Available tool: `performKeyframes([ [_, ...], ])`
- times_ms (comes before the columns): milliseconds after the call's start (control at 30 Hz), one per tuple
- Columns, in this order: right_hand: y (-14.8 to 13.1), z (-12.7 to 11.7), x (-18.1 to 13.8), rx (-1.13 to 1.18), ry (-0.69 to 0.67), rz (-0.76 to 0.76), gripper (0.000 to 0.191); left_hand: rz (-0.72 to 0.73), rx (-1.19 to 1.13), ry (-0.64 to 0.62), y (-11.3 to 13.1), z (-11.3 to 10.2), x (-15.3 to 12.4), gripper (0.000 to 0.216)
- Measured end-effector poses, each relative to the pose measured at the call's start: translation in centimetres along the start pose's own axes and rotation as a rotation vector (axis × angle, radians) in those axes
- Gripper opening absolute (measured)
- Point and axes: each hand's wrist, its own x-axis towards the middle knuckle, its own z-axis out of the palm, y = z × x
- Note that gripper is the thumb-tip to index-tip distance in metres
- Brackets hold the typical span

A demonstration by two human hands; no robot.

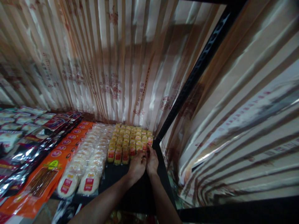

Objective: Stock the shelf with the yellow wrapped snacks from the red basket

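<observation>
My left hand (136, 166) and my right hand (152, 161) meet at the front right corner of a block of small yellow packets with red labels (129, 138) standing on a dark shelf (130, 189). Both hands have their fingers curled and pinched together where they touch the nearest packets. What they grip between them is hidden by the fingers. The packets stand upright in several rows reaching back toward the wall.
Left of the yellow packets lie rows of clear-wrapped white round cakes (87, 161), then orange packets (50, 169), then dark foil bags (21, 149). Striped plastic sheeting (112, 62) hangs behind and to the right. A black shelf post (198, 67) rises diagonally at the shelf's right corner.
</observation>
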Motion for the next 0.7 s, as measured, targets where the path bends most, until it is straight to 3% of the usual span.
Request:
performKeyframes([
  [433,-0.1,0.4,-0.2,0.031,-0.026,0.092,0.036,0.068,0.069,-0.01,-0.3,-0.2,-0.7,0.028],
  [700,-1.6,-1.5,-2.9,-0.1,0.022,0.074,0.042,0.038,0.098,-0.024,-0.8,-0.5,-4.2,0.029],
])
